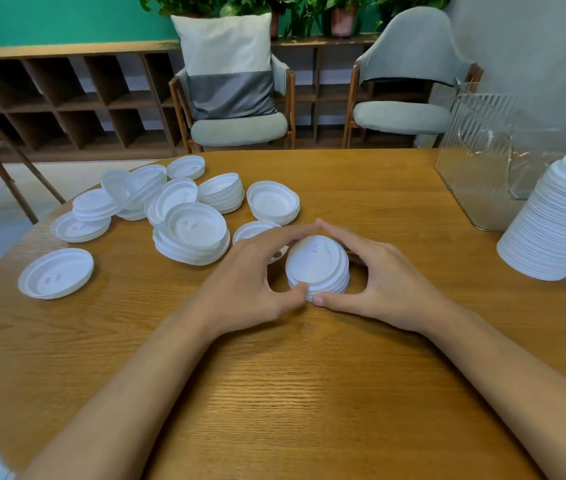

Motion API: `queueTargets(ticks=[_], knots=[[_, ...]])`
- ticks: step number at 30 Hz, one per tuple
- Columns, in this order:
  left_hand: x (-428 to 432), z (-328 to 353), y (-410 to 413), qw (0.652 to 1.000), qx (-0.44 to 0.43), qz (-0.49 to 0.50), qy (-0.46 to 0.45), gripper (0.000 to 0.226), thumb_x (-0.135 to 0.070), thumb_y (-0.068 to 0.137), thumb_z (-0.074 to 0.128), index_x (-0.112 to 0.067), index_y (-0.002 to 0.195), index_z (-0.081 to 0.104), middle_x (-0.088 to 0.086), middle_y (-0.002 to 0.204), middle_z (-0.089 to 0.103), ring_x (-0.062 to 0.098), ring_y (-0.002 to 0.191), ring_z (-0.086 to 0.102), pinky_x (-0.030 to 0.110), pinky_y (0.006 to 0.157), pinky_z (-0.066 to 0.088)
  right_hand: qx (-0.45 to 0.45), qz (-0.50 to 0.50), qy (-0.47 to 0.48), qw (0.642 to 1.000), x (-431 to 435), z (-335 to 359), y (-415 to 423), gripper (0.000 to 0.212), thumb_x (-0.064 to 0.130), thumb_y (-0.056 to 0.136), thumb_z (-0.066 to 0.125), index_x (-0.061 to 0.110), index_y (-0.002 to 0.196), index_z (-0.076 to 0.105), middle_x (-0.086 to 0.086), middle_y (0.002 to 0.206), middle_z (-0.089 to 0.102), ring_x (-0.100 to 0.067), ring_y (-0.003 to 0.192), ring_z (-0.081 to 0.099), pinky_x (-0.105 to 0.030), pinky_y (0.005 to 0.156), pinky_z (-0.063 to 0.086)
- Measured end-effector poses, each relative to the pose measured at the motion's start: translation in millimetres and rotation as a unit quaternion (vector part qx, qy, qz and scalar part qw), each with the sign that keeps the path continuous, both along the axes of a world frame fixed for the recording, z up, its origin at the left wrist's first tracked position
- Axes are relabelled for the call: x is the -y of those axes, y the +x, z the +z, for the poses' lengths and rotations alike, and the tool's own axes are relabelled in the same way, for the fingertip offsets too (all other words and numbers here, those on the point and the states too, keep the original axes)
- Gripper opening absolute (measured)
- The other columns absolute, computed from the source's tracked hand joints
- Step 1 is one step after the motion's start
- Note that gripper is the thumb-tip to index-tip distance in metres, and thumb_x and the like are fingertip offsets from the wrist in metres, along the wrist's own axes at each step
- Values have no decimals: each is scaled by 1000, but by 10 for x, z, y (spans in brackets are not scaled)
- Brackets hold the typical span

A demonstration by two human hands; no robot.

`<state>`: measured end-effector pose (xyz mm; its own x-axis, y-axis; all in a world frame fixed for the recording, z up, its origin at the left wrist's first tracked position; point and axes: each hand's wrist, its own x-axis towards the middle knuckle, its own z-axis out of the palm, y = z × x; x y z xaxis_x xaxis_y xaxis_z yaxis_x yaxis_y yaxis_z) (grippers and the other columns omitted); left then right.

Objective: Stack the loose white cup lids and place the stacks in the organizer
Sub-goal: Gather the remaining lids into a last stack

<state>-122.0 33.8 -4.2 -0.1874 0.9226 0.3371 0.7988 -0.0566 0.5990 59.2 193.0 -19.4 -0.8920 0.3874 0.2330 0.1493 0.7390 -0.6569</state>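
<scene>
Middle of the desk (309, 393), a bit toward the near edge: short stack of lids (318, 268), cupped by left grip (250, 271) and right grip (385, 282), both curled round the rim with thumbs on the near side. Looks featherlight, thin, kinda slippery and easy to dent, so probably best squeezed gently at the rim and lifted level. Further back toward the left edge: loose lids (184, 209) in a messy heap. Over at the right edge: tall stack (558, 220), then the clear organizer (472, 140) by the far right corner.
</scene>
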Motion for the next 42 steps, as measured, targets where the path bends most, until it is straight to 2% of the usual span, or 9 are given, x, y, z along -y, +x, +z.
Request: queueTargets(ticks=[6,9,12,19,29,30,33,38,42], knots=[[-29,-41,-3,997,-32,72,16,60,-58,72,88,-38,125,70,-18,106,60,3,101,60,9,85,41,0,-11,-17,1000,14,0,-5,115,55,65,93,41,161,31,28,138,52,17,126,49,-2,103,36],[-61,-77,10,994,-50,93,22,62,-76,67,81,-34,112,70,-17,95,60,6,93,58,26,82,49,3,-4,-11,1000,19,2,-14,113,57,65,92,36,161,36,24,139,55,7,128,52,-10,107,40],[-88,-91,41,992,-55,113,26,65,-84,64,76,-34,103,66,-17,88,60,6,89,56,38,80,50,22,-6,12,1000,31,15,-16,111,64,65,88,35,160,39,25,138,55,8,129,49,-6,105,35],[-119,-80,107,990,-39,134,6,73,-93,54,69,-33,95,63,-16,81,59,4,81,55,41,79,50,56,-19,34,998,58,36,-5,107,70,67,83,29,158,45,23,141,54,4,132,47,-18,109,35],[-67,-45,68,991,-35,125,10,65,-85,60,75,-30,94,72,-18,81,64,1,84,56,34,78,50,97,-30,43,994,95,72,-10,109,72,70,77,35,162,32,29,150,36,4,146,20,-17,119,13],[-62,-42,66,992,-33,124,13,63,-83,62,75,-30,95,73,-18,82,65,1,85,56,35,79,51,94,-27,46,994,90,69,-5,109,72,71,77,34,162,32,28,151,37,8,144,21,-17,119,14],[-70,-56,83,991,-44,128,11,64,-83,62,74,-28,96,72,-17,84,65,4,85,55,38,79,51,87,-19,43,995,92,60,2,107,71,73,74,30,162,32,29,150,36,37,124,15,7,102,9],[-47,-67,24,990,-85,106,30,65,-85,70,66,-28,101,75,-16,88,66,4,89,52,31,81,46,76,-27,40,996,133,57,17,102,67,78,76,27,162,35,23,154,43,11,140,31,-2,110,19],[-1,-54,-122,989,-72,116,59,41,-56,90,73,-22,113,77,-10,111,69,9,104,61,26,88,49,82,-38,45,995,128,58,22,99,64,80,77,33,163,32,29,143,40,17,129,28,7,99,16]])
